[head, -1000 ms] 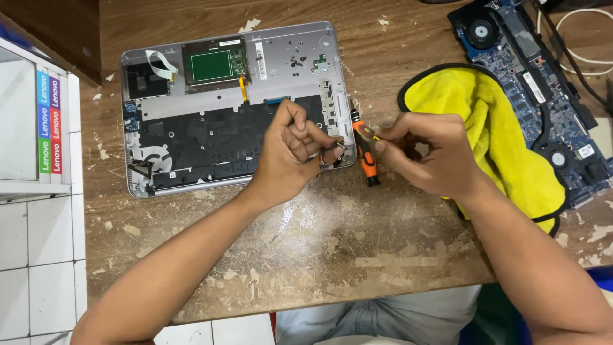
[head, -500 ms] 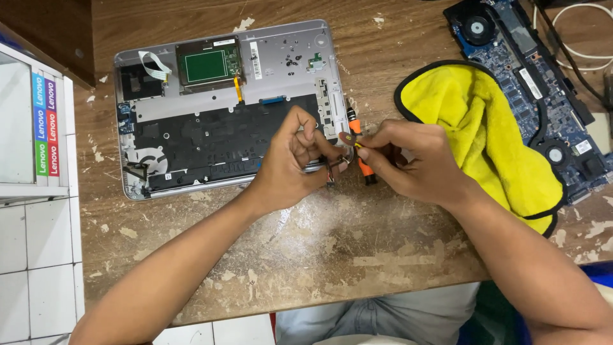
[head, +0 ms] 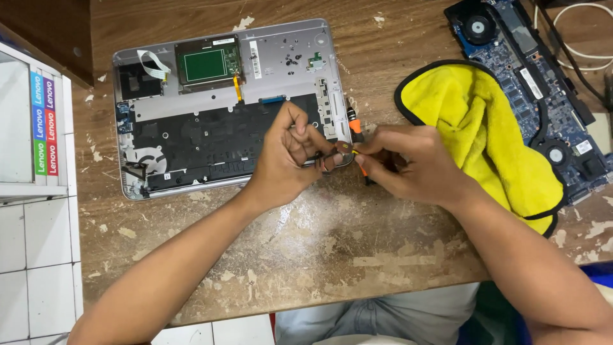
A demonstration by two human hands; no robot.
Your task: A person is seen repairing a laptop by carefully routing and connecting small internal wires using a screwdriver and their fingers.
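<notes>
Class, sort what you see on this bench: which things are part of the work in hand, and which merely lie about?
In use:
left hand
right hand
small metal part between the fingertips
orange screwdriver
opened laptop base

Lying about:
yellow cloth
blue circuit board
white cable

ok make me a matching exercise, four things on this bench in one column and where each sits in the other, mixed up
Things:
1. opened laptop base
2. yellow cloth
3. blue circuit board
4. orange-handled screwdriver

Places:
A. far right corner of the wooden table
B. between the two hands, left hand and right hand
C. just right of the right hand
D. left of the left hand

Pairs: 1-D, 2-C, 3-A, 4-B
</notes>
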